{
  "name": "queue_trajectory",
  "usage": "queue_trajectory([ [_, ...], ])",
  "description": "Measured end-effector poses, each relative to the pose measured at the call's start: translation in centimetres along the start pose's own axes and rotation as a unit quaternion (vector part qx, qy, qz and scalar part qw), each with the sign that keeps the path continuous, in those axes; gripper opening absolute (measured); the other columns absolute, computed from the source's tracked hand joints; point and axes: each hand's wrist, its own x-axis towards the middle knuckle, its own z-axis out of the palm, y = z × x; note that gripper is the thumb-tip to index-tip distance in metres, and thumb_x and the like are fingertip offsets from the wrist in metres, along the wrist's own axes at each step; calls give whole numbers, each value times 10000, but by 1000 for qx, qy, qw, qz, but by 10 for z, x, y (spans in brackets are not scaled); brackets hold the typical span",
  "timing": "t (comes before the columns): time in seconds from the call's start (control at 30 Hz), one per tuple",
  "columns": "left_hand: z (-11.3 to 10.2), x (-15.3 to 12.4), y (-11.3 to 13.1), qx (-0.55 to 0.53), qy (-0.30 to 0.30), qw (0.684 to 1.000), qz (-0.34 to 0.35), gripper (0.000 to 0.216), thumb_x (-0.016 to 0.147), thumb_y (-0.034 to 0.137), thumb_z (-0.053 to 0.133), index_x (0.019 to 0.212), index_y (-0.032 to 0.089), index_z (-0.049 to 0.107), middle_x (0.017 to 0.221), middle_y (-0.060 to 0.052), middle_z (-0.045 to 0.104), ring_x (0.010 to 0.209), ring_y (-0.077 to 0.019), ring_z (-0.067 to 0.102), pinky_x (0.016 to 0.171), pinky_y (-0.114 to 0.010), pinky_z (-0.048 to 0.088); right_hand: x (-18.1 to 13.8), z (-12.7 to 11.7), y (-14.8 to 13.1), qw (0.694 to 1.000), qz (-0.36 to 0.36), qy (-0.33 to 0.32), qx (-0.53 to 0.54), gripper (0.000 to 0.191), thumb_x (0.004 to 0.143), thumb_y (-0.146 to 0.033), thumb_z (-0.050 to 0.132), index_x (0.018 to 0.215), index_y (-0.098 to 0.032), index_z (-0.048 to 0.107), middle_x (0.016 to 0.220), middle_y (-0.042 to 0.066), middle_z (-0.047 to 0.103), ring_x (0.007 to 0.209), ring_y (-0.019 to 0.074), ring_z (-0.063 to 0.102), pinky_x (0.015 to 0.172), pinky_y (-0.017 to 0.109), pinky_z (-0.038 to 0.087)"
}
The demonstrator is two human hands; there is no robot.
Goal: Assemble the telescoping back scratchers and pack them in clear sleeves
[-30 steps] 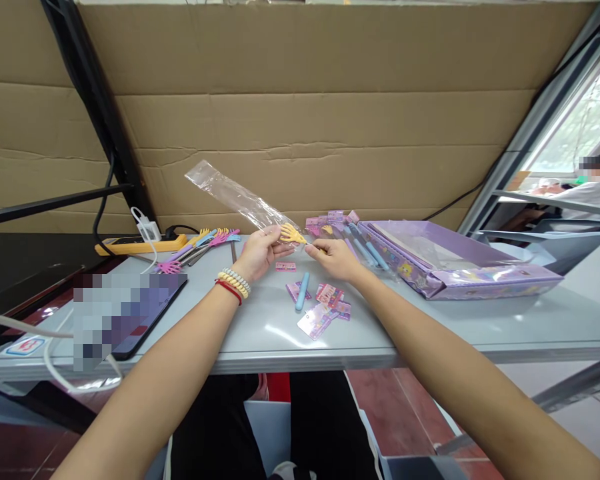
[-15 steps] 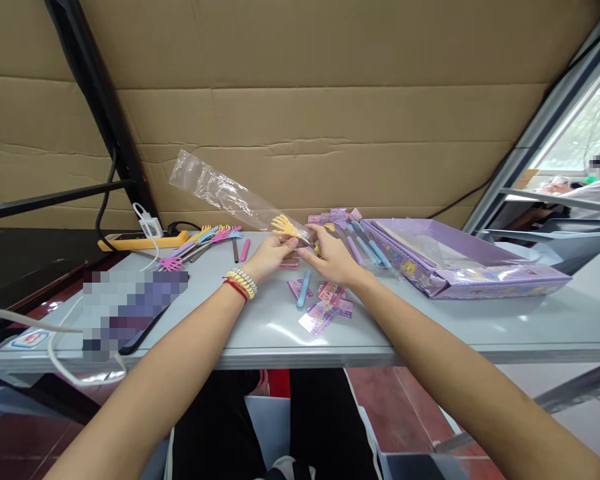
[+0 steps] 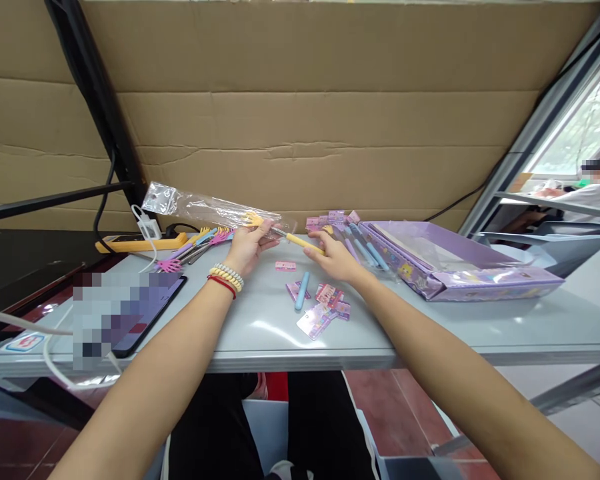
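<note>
My left hand [image 3: 247,245] pinches the open end of a long clear plastic bag [image 3: 195,205] that stretches left above the grey table [image 3: 430,327]. A yellow hand-shaped stick [image 3: 285,233] lies with its claw end inside the bag's mouth. My right hand [image 3: 334,257] is closed on the stick's yellow handle, just right of the bag. Below my hands lie a blue stick [image 3: 301,291] and several small pink and purple cards [image 3: 325,310].
More coloured hand-shaped sticks [image 3: 200,241] lie at the back left beside a yellow power strip [image 3: 140,245]. A dark tablet [image 3: 130,313] sits at the left. A purple box [image 3: 445,260] stands at the right. A cardboard wall runs behind. Another person sits far right.
The bag has swung down and to the left, now nearly level. The yellow stick's claw has gone further into the bag, with my right hand still on its handle.
</note>
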Motion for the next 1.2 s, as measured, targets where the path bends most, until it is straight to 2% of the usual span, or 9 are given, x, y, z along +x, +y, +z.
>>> queue_trajectory([
  [0.1, 0, -3, -1, 24, -29, 999, -28, 239, 743, 309, 739, 841, 108, 657, 824, -80, 723, 700, -149, 692, 708, -273, 558, -1, 1, -2, 1000, -1, 7, 7, 534, 872, -492, 492, 1269, -135, 464, 607, -41, 454, 549, 135, 440, 540, 257, 315],
  [0.2, 7, -7, -12, 57, -93, 991, -73, 261, 709, 308, 769, 814, 98, 655, 804, -98, 723, 707, -167, 693, 727, -303, 555, -4, 7, -10, 999, -34, 29, 6, 556, 871, -469, 503, 1306, -133, 421, 694, 9, 526, 629, 169, 500, 588, 285, 368],
  [0.3, 12, -9, -20, 80, -147, 980, -105, 289, 688, 327, 782, 806, 90, 665, 826, -120, 725, 751, -188, 691, 735, -323, 549, -5, 12, -15, 996, -51, 22, 63, 576, 881, -434, 490, 1346, -127, 347, 722, 19, 543, 646, 174, 520, 594, 294, 394],
  [0.43, 9, -6, -15, 49, -96, 992, -72, 211, 711, 272, 752, 788, 104, 651, 773, -83, 714, 686, -169, 683, 695, -306, 552, -1, 9, -8, 974, -38, -38, 222, 562, 848, -381, 535, 1323, -170, 321, 676, -41, 523, 504, 108, 465, 484, 245, 359],
  [0.57, 2, -4, -5, 23, -55, 997, -54, 131, 765, 224, 676, 752, 104, 627, 691, -66, 689, 633, -160, 674, 632, -283, 558, 4, 0, -2, 948, -32, -83, 306, 545, 763, -389, 640, 1209, -183, 405, 779, -8, 622, 468, 86, 506, 420, 225, 347],
  [0.73, 0, -4, -6, 41, -83, 993, -72, 122, 778, 207, 648, 749, 89, 640, 647, -73, 683, 588, -157, 667, 587, -262, 556, 2, -1, -4, 964, -47, -78, 250, 450, 742, -410, 677, 1072, -149, 519, 610, -41, 573, 488, 108, 526, 473, 239, 384],
  [0.87, 3, -6, -9, 48, -116, 988, -91, 161, 774, 245, 674, 743, 90, 645, 696, -101, 707, 607, -170, 676, 599, -273, 563, 0, 0, -6, 984, -91, -9, 152, 400, 715, -419, 708, 986, -158, 570, 553, -62, 507, 511, 100, 463, 519, 244, 367],
  [0.97, 8, -10, -10, 69, -165, 974, -137, 217, 764, 289, 702, 743, 77, 660, 700, -121, 708, 606, -181, 679, 606, -283, 566, -1, 1, -8, 985, -107, 29, 130, 410, 739, -434, 683, 1026, -163, 571, 594, -46, 522, 537, 110, 473, 537, 253, 375],
  [1.2, 11, -14, -15, 119, -223, 952, -174, 297, 686, 370, 775, 691, 95, 661, 650, -110, 692, 595, -189, 677, 611, -295, 562, -4, 1, -10, 981, -119, -37, 151, 553, 704, -385, 720, 1175, -171, 523, 662, -32, 565, 561, 117, 515, 539, 251, 405],
])
